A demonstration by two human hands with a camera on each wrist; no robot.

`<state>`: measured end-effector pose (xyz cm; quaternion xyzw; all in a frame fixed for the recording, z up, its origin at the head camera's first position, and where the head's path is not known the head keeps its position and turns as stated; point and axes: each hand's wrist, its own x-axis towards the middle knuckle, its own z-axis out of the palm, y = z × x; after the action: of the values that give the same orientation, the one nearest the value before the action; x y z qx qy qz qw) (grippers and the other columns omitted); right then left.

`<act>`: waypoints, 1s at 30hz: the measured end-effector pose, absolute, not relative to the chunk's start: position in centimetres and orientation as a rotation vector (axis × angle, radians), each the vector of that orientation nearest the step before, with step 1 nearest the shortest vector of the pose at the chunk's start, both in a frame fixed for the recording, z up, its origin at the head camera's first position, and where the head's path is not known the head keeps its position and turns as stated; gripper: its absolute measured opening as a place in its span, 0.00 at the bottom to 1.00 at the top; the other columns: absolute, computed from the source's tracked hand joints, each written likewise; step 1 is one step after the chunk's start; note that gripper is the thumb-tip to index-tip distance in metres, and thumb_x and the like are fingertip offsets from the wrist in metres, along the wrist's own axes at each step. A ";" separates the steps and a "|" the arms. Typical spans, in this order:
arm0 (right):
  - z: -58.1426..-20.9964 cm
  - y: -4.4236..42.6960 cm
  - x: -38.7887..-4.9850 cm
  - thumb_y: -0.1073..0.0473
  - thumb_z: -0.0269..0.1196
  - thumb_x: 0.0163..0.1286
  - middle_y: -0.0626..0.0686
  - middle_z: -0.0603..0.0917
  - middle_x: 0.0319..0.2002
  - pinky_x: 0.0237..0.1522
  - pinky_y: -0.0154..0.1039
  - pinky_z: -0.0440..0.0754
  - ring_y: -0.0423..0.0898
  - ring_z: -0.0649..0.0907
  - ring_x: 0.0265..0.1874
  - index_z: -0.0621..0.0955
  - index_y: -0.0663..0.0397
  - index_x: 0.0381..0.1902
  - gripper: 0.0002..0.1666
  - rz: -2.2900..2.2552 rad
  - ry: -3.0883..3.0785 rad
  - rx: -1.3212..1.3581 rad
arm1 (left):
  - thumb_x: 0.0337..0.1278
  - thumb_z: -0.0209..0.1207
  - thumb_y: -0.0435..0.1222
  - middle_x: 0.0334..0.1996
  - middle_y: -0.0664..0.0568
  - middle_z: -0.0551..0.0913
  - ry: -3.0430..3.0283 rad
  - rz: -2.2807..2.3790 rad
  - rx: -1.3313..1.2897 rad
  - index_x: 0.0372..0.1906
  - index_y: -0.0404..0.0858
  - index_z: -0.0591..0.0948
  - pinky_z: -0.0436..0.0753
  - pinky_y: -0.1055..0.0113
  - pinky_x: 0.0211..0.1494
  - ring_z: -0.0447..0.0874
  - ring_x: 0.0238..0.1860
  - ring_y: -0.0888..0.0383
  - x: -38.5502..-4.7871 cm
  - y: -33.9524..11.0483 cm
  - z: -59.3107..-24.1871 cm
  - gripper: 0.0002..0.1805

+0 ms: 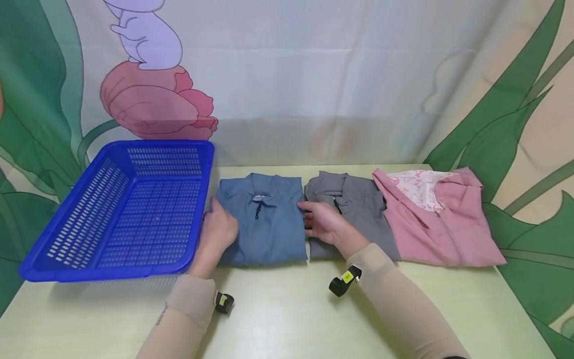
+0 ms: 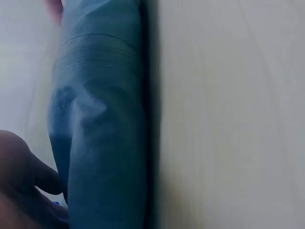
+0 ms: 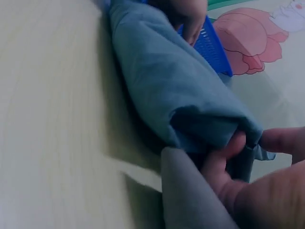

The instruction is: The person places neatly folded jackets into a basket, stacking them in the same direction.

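A folded blue jacket [image 1: 264, 229] with a collar and a dark zipper pull lies on the table in the head view. At its left edge, my left hand [image 1: 219, 229] holds the side, its fingertips partly hidden. My right hand [image 1: 325, 222] grips the opposite edge, fingers tucked at the fold. In the right wrist view, the thumb and fingers of that hand [image 3: 252, 176] close around the jacket's corner. The left wrist view has the jacket's front edge [image 2: 105, 143] close up, with part of the left hand [image 2: 24, 186] against it.
A blue plastic basket [image 1: 123, 271] stands left of the jacket, close to my left hand. On the right, a folded grey jacket [image 1: 363, 219] lies under my right hand, and a folded pink jacket [image 1: 462, 224] beyond it. A printed curtain [image 1: 287, 89] hangs behind the table [image 1: 287, 309].
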<state>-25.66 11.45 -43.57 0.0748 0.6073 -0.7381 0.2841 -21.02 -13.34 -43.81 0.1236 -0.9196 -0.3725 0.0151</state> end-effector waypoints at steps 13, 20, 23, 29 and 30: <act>-41.5 12.3 -25.6 0.48 0.63 0.76 0.60 0.83 0.51 0.46 0.48 0.87 0.49 0.87 0.43 0.58 0.68 0.78 0.45 -1.684 2.093 0.020 | 0.79 0.39 0.35 0.70 0.23 0.62 -2.628 -1.619 0.458 0.72 0.19 0.58 0.61 0.45 0.75 0.59 0.74 0.33 -21.2 -13.4 -43.9 0.28; -41.6 13.1 -25.6 0.64 0.63 0.74 0.64 0.77 0.65 0.39 0.42 0.88 0.54 0.85 0.52 0.58 0.68 0.78 0.42 -1.634 2.229 -0.089 | 0.79 0.43 0.33 0.72 0.26 0.60 -2.558 -1.970 0.531 0.74 0.17 0.56 0.58 0.43 0.76 0.57 0.74 0.35 -20.9 -13.2 -43.7 0.29; -41.5 13.6 -25.4 0.65 0.63 0.73 0.64 0.77 0.66 0.48 0.43 0.85 0.55 0.82 0.56 0.61 0.68 0.77 0.40 -1.605 2.285 -0.138 | 0.80 0.43 0.33 0.74 0.27 0.57 -2.480 -2.212 0.561 0.74 0.16 0.53 0.54 0.44 0.78 0.53 0.76 0.36 -20.8 -12.7 -43.9 0.31; -40.9 14.7 -24.8 0.66 0.63 0.72 0.66 0.76 0.67 0.67 0.52 0.73 0.58 0.76 0.65 0.61 0.70 0.76 0.40 -1.569 2.338 -0.209 | 0.80 0.43 0.31 0.70 0.28 0.63 -2.332 -2.539 0.444 0.71 0.13 0.57 0.63 0.50 0.75 0.62 0.71 0.40 -20.5 -11.9 -43.9 0.28; -40.8 14.9 -24.7 0.66 0.63 0.72 0.66 0.76 0.66 0.66 0.53 0.74 0.58 0.77 0.64 0.61 0.70 0.77 0.40 -1.579 2.321 -0.214 | 0.80 0.43 0.31 0.70 0.28 0.65 -2.333 -2.545 0.418 0.71 0.13 0.58 0.64 0.50 0.74 0.64 0.70 0.40 -20.5 -11.9 -43.8 0.28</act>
<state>-24.74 14.88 -40.75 -0.0752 0.8135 -0.5533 0.1624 -20.47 -11.88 -43.78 0.1184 -0.6614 -0.7215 -0.1675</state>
